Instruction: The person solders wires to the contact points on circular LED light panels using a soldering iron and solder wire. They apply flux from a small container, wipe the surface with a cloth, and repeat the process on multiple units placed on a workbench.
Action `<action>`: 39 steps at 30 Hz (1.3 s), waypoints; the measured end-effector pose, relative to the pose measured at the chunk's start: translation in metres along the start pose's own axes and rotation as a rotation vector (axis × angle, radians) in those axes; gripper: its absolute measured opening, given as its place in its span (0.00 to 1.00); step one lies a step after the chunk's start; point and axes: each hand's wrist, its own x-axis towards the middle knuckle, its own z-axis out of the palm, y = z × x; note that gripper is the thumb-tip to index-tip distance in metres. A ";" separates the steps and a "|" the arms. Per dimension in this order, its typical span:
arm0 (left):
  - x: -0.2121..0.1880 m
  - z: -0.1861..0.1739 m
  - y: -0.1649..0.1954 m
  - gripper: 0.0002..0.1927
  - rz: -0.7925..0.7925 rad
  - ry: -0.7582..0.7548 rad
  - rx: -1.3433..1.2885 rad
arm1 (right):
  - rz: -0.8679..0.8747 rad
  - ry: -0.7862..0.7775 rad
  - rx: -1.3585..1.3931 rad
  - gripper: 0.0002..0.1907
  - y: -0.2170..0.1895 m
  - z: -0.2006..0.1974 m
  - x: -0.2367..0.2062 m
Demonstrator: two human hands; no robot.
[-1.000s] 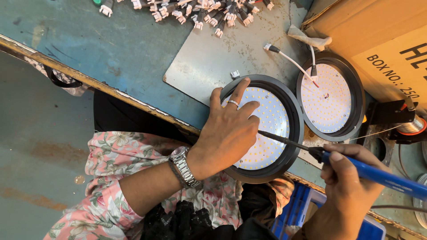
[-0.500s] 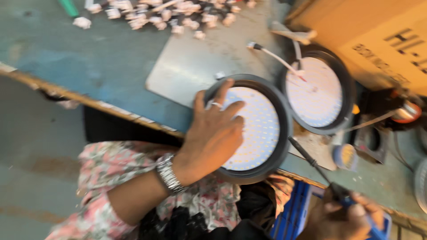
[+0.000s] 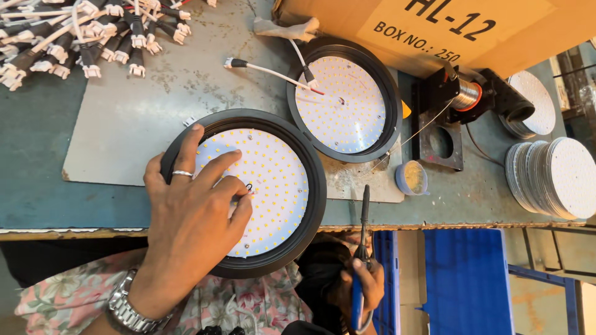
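From the head view we see our left hand [image 3: 192, 217] spread wide and pressed flat on the round lamp [image 3: 248, 192], a black-rimmed dish whose white disc is dotted with rows of small yellow lights. The lamp lies at the near edge of the grey mat [image 3: 155, 105], partly overhanging the table edge. Our right hand [image 3: 360, 288] is closed around a soldering iron [image 3: 362, 248] with a blue handle, just right of the lamp. A second lamp [image 3: 344, 99] sits beyond it.

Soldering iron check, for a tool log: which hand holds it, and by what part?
The right hand grips the soldering iron by its blue handle, tip towards the bench.
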 end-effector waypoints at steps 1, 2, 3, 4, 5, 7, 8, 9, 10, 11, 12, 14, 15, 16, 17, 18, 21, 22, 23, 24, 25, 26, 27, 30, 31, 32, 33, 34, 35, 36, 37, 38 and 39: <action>0.000 0.000 0.000 0.07 0.000 0.002 0.001 | -0.030 0.006 -0.019 0.17 0.002 0.002 0.000; 0.000 0.001 0.000 0.07 0.000 0.004 0.002 | -0.026 -0.014 -0.036 0.16 0.003 0.005 0.000; 0.000 0.002 0.000 0.07 0.000 0.007 0.001 | -0.023 -0.034 -0.055 0.16 0.004 0.006 0.000; 0.000 0.002 -0.001 0.07 0.002 0.006 0.001 | -0.019 -0.055 -0.074 0.15 0.005 0.008 -0.001; 0.000 0.003 -0.001 0.07 0.001 0.005 0.001 | -0.012 -0.049 -0.065 0.15 0.005 0.009 -0.001; 0.000 0.002 -0.002 0.07 0.001 0.000 0.009 | 0.007 -0.041 -0.046 0.16 0.005 0.009 -0.002; 0.000 0.002 -0.002 0.07 0.003 -0.002 0.017 | -0.018 -0.007 -0.053 0.15 0.004 0.009 -0.003; 0.000 0.002 -0.002 0.07 0.004 -0.003 0.025 | -0.044 0.027 -0.061 0.15 0.004 0.008 -0.003; 0.001 0.002 -0.003 0.07 0.006 -0.004 0.018 | -0.071 0.060 -0.068 0.15 0.004 0.007 -0.003; 0.001 0.002 -0.003 0.07 0.007 -0.004 0.012 | -0.057 0.024 -0.082 0.15 0.004 0.007 -0.003; 0.001 0.002 -0.004 0.07 0.009 -0.005 0.007 | -0.043 -0.012 -0.096 0.15 0.004 0.006 -0.003; 0.001 0.001 -0.004 0.07 0.002 -0.016 -0.003 | -0.018 -0.055 -0.126 0.15 0.004 0.005 -0.003; 0.002 0.001 -0.004 0.07 -0.001 -0.021 -0.007 | -0.008 -0.062 -0.141 0.15 0.005 0.005 -0.003; 0.002 0.001 -0.004 0.07 0.002 -0.018 -0.004 | 0.001 -0.069 -0.154 0.15 0.006 0.005 -0.004; 0.002 0.001 -0.004 0.07 0.004 -0.016 0.002 | -0.009 -0.052 -0.118 0.14 0.007 0.006 -0.005; 0.002 0.001 -0.004 0.07 0.007 -0.016 0.008 | -0.017 -0.035 -0.082 0.14 0.008 0.007 -0.005; 0.003 0.001 -0.003 0.08 0.010 -0.019 0.016 | -0.008 0.009 -0.079 0.15 0.012 0.008 -0.008; 0.003 0.001 -0.002 0.08 0.008 -0.022 0.010 | 0.001 0.021 -0.095 0.16 0.012 0.008 -0.008; 0.004 0.000 -0.002 0.08 0.005 -0.024 0.005 | 0.010 0.072 -0.053 0.17 0.012 0.006 -0.007; 0.004 0.000 -0.002 0.09 0.002 -0.025 0.001 | 0.019 0.123 -0.009 0.19 0.010 0.005 -0.005; 0.005 -0.001 -0.002 0.09 0.001 -0.030 0.003 | 0.027 0.173 0.035 0.20 0.010 0.004 0.000; 0.005 -0.001 -0.002 0.09 -0.001 -0.037 0.004 | 0.110 0.201 0.048 0.21 0.006 0.000 0.005; 0.005 -0.002 -0.002 0.09 -0.003 -0.043 0.005 | 0.193 0.229 0.061 0.22 0.001 -0.004 0.012; 0.004 -0.003 -0.001 0.09 0.003 -0.025 -0.004 | 0.219 0.335 0.334 0.29 -0.008 -0.018 0.052; 0.003 -0.003 -0.002 0.10 0.015 -0.026 -0.003 | 0.225 0.358 0.365 0.30 -0.013 -0.021 0.066; 0.003 -0.004 -0.002 0.10 0.026 -0.025 0.002 | 0.231 0.381 0.397 0.32 -0.019 -0.023 0.082; 0.002 -0.004 -0.003 0.10 0.035 -0.023 0.009 | 0.231 0.396 0.433 0.30 -0.025 -0.022 0.096; 0.002 -0.004 -0.003 0.10 0.038 -0.018 0.019 | 0.230 0.410 0.469 0.29 -0.032 -0.021 0.111; 0.002 -0.004 -0.003 0.10 0.041 -0.014 0.030 | 0.240 0.389 0.481 0.26 -0.041 -0.016 0.123; 0.001 -0.004 -0.004 0.10 0.046 -0.010 0.039 | 0.249 0.367 0.493 0.22 -0.051 -0.011 0.135; 0.001 -0.005 -0.004 0.10 0.039 -0.005 0.035 | 0.303 0.352 0.464 0.19 -0.063 -0.008 0.144; 0.001 -0.005 -0.005 0.10 0.035 0.001 0.029 | 0.347 0.334 0.495 0.16 -0.071 -0.001 0.155; 0.000 -0.006 -0.005 0.10 0.032 0.006 0.021 | 0.391 0.318 0.525 0.14 -0.080 0.004 0.164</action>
